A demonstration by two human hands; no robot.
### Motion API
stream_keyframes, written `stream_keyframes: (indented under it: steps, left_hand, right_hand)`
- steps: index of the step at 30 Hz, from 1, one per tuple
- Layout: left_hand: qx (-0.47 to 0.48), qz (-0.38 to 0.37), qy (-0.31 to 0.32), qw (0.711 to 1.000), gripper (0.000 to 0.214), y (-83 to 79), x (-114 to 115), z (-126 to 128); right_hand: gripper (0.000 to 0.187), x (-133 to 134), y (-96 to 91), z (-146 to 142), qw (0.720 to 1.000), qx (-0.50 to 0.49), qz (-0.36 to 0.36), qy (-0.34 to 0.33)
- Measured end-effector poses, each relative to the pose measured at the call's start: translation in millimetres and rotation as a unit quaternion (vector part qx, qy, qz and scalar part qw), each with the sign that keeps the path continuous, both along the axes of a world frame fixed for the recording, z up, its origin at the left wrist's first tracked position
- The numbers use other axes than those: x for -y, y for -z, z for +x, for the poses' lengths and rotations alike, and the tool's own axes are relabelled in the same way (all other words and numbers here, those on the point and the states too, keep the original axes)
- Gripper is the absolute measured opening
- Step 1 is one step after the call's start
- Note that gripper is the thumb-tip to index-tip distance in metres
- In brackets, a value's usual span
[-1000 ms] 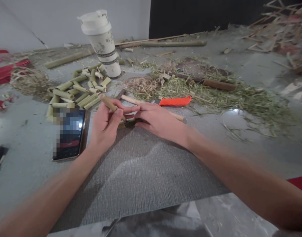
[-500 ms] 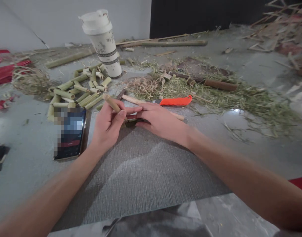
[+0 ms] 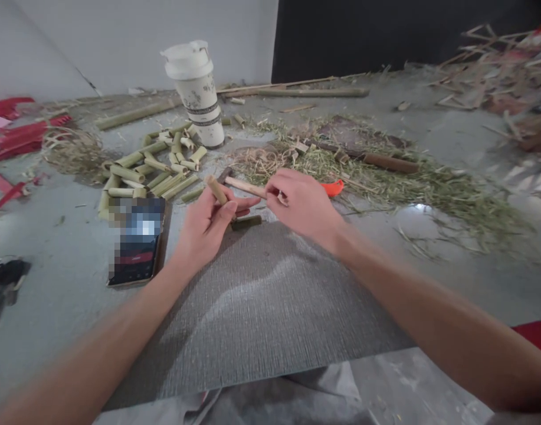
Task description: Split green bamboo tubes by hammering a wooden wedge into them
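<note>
My left hand (image 3: 208,221) is closed around a short bamboo stick (image 3: 216,190), which points up and away between thumb and fingers. Just beyond its fingers a green bamboo tube (image 3: 248,222) lies on the grey mat. My right hand (image 3: 303,206) is over the hammer's wooden handle (image 3: 246,186), its fingers curled together; what they grip, if anything, is hidden. Behind this hand the end of an orange handle (image 3: 333,188) sticks out, the rest of that tool covered. The dark hammer head (image 3: 225,175) lies past my left fingertips.
Left of the mat (image 3: 270,307) lies a phone (image 3: 140,248), with cut bamboo pieces (image 3: 124,172) behind it. A white lidded cup (image 3: 199,100) stands at the back. Green shavings (image 3: 456,195) and a brown stick (image 3: 390,163) spread to the right. Keys (image 3: 7,274) lie far left.
My right hand has moved away from my left hand, forward and right over the hammer handle, uncovering the bamboo tube. My left hand still holds the stick. The view has shifted slightly.
</note>
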State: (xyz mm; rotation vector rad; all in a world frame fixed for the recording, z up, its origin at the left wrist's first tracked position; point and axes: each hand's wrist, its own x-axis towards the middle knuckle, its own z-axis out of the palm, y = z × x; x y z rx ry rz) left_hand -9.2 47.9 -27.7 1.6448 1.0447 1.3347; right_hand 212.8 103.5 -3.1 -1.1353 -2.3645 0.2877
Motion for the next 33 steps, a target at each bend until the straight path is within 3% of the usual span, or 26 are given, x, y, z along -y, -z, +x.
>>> stream_keyframes:
  steps: [2, 7, 11, 16, 20, 27, 33]
  left_hand:
    - [-0.007, -0.003, 0.004, 1.000, 0.027, -2.2, 0.9, 0.4]
    - [-0.040, -0.038, -0.003, 0.998, 0.029, -8.0, 2.3, 1.4]
    - [-0.036, -0.037, 0.008, 0.999, 0.030, -9.2, 1.9, 2.7]
    - [-0.045, -0.050, 0.031, 0.997, 0.027, -5.9, 2.8, 3.5]
    - [-0.037, -0.065, 0.038, 0.997, 0.026, -5.4, 1.8, 5.0]
    - [-0.048, -0.055, 0.036, 0.997, 0.031, -7.5, -1.5, 6.6]
    - [-0.061, -0.051, 0.057, 0.995, 0.034, -9.6, -4.3, 4.7]
  right_hand:
    - [0.008, -2.0, 0.6, 3.7, 0.998, 0.057, 0.016, 0.024]
    - [0.021, 0.9, 3.1, 3.0, 0.973, 0.217, 0.039, 0.064]
    - [0.039, 6.9, 5.1, -7.3, 0.954, 0.279, 0.016, 0.103]
    - [0.028, 6.4, -3.0, -3.0, 0.955, 0.271, -0.024, 0.121]
    - [0.031, 11.4, -27.7, 25.5, 0.966, 0.216, -0.075, 0.123]
    - [0.029, 48.2, -86.8, 67.4, 0.981, 0.092, -0.061, 0.158]
    - [0.031, 75.7, -103.5, 78.6, 0.989, 0.054, -0.023, 0.138]
